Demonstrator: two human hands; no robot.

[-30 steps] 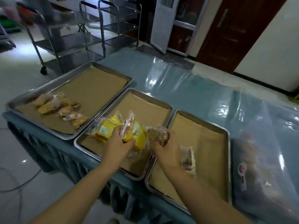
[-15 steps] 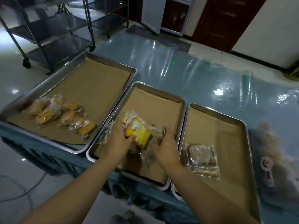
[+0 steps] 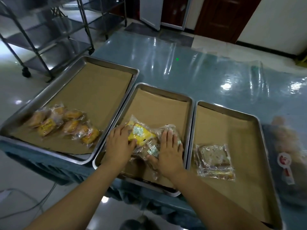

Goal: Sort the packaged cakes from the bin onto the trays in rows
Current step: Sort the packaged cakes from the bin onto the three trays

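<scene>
Steel, three times over: the left tray (image 3: 111, 63), middle tray (image 3: 166, 91) and right tray (image 3: 227, 111) sit side by side on the glossy blue-green desk (image 3: 182, 63). Their rims nearly touch, each is lined with brown paper (image 3: 157, 110), and each has its long axis running away from me.

Both grips are down in the near half of the middle tray. My left grip (image 3: 118, 143) lies against the left side of the yellow packet (image 3: 141, 135), fingers fairly straight, thumb laid on its near edge. I can't make out any real curl round it. That packet lies flat, long axis slanting from far left to near right, a pale label facing up.

My right grip (image 3: 169, 151) is spread flat, fingers straight and together, pressing down on a clear packet of brown cake (image 3: 172, 127) just right of the yellow one. Its thumb stretches left beside a labelled clear packet (image 3: 152, 151). All of it rests on the paper.

Over in the right tray, a squarish packet (image 3: 214, 160) of brown cake lies flat by the near left corner, its edges roughly parallel to the rim. In the left tray, a cluster of golden cake packets (image 3: 64, 123) fills the near end in two loose lines slanting towards the near right.

The bin (image 3: 285, 155) sits just beside the right tray, blurred; only a red and white label shows. Steel trolleys (image 3: 49, 30) stand on the floor beyond.
</scene>
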